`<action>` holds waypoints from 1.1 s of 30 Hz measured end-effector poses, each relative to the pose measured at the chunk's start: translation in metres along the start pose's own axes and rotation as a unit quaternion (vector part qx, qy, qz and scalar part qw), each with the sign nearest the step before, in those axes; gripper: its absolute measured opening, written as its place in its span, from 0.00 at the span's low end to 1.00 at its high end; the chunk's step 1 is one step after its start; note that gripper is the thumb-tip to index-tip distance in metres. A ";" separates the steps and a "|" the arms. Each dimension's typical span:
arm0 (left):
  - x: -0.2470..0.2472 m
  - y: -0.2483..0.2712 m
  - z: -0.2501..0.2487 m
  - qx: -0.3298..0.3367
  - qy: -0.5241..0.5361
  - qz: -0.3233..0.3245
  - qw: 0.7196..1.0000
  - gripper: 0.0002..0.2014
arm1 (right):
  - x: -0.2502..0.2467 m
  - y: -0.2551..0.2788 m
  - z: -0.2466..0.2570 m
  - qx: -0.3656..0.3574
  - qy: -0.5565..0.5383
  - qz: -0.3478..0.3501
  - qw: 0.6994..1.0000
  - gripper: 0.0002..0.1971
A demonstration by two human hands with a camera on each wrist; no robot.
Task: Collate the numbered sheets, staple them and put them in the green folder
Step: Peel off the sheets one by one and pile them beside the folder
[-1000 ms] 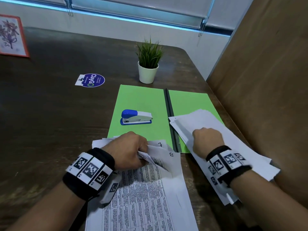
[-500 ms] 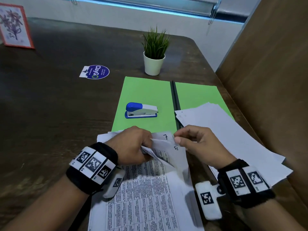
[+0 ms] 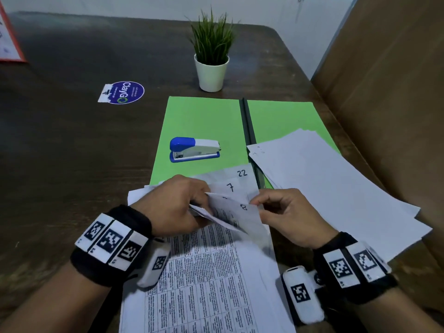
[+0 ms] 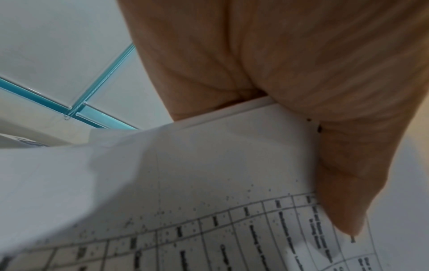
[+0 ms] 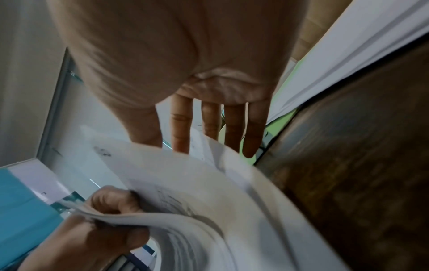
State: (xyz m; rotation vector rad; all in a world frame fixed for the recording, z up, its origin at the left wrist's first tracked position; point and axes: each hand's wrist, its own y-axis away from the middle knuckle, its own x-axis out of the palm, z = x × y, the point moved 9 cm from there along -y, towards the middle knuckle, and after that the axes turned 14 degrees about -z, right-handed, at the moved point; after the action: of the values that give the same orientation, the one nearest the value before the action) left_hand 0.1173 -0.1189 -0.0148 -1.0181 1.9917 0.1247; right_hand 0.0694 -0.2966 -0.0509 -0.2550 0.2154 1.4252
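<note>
A stack of printed, numbered sheets [image 3: 206,272] lies at the table's near edge. Corners marked 22, 7 and 8 are fanned out at its top right. My left hand [image 3: 177,205] grips the bent-up corners of several upper sheets [image 5: 209,201]. My right hand [image 3: 283,212] pinches the corner of the sheet marked 8 [image 3: 242,210] between thumb and forefinger. The green folder [image 3: 204,121] lies open behind the stack. A blue and white stapler [image 3: 194,150] rests on its left half. A second pile of blank-side-up sheets [image 3: 324,188] covers part of its right half.
A small potted plant [image 3: 211,56] stands behind the folder. A round blue sticker [image 3: 125,92] lies to the left on the dark wooden table [image 3: 72,152]. A brown panel [image 3: 396,104] rises close along the right side. A red-framed card [image 3: 9,44] sits far left.
My right hand left the right-hand pile and came to the stack's top right corner, taking hold of sheet 8. The corner marked 22 now shows. My left hand stayed put.
</note>
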 end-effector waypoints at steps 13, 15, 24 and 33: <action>-0.002 0.000 0.006 0.046 -0.119 -0.020 0.992 0.12 | 0.014 -0.001 -0.007 -0.039 0.098 -0.052 0.993 0.19; -0.004 0.000 0.006 0.040 -0.128 -0.023 0.991 0.14 | 0.012 0.002 -0.006 -0.059 0.140 -0.063 0.986 0.09; -0.013 -0.002 -0.007 0.037 -0.128 0.016 0.991 0.19 | -0.003 0.020 0.011 -0.077 0.295 -0.149 0.941 0.14; -0.025 -0.001 -0.024 0.029 -0.088 0.017 0.996 0.21 | 0.008 0.018 -0.043 0.038 0.243 -0.069 0.967 0.24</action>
State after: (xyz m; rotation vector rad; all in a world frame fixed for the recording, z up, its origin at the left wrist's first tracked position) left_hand 0.1093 -0.1151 0.0189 -0.9043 1.8419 0.1684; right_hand 0.0529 -0.2994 -0.0956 -0.5448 0.6399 1.1947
